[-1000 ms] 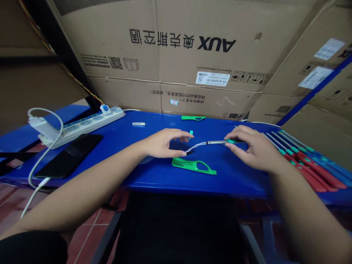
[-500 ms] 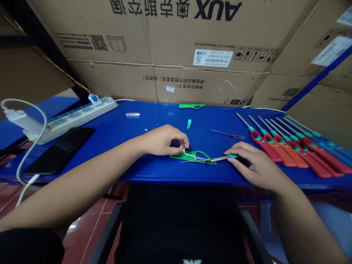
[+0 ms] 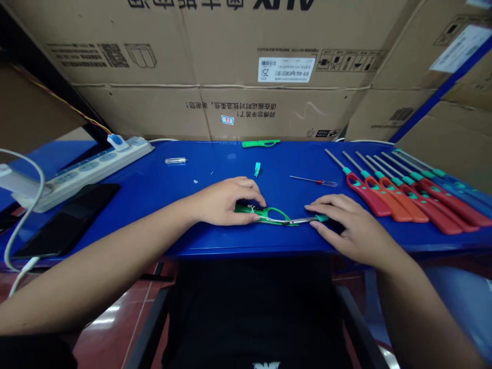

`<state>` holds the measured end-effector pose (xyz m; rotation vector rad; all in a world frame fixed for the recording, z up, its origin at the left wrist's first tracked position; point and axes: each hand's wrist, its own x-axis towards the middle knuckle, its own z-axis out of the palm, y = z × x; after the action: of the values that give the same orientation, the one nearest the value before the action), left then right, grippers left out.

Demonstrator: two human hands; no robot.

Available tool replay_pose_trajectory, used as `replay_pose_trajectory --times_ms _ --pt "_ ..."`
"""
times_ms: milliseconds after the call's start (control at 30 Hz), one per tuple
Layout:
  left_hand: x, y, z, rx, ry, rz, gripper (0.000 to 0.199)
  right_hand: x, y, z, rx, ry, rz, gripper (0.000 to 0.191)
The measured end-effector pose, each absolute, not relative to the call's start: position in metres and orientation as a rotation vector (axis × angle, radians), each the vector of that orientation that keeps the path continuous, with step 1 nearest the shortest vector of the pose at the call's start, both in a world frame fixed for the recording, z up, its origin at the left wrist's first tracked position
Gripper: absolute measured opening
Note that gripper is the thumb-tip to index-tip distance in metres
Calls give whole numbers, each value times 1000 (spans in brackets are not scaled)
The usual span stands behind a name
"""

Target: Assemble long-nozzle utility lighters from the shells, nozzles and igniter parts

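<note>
A green lighter shell half lies near the table's front edge, with white wires and a small dark part at its left end. My left hand has its thumb and fingers closed round that left end. At the shell's right end is a metal tube with a teal collar. My right hand pinches the tube at the collar between thumb and fingers. Behind them lie a small teal part and a screwdriver with a clear red handle.
Several red, orange and blue lighters lie in a row at the right. Another green shell half and a clear tube are at the back. A power strip and black phone occupy the left. Cardboard stands behind.
The view has shifted slightly. My left thumb has moved onto the shell's front edge, and the tube held by my right hand is now closer in against the shell's right end.
</note>
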<state>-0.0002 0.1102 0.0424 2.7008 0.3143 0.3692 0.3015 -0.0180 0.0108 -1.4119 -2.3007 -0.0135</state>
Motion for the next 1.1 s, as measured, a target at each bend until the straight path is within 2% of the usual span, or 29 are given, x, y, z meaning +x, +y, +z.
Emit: replay_pose_trajectory --times_ms 200,367,767,1100 --pt "17 88 39 2809 360 383 30 291 -14 12 -1304 -2355 -23 19" --pt "26 82 33 2819 350 469 22 286 -16 16 -1294 -2362 -9 21" --pt "22 78 38 2708 311 757 19 274 -18 34 -1253 -2374 38 28" --pt "20 75 41 2738 280 837 20 270 -20 38 -1201 -2382 -148 26"
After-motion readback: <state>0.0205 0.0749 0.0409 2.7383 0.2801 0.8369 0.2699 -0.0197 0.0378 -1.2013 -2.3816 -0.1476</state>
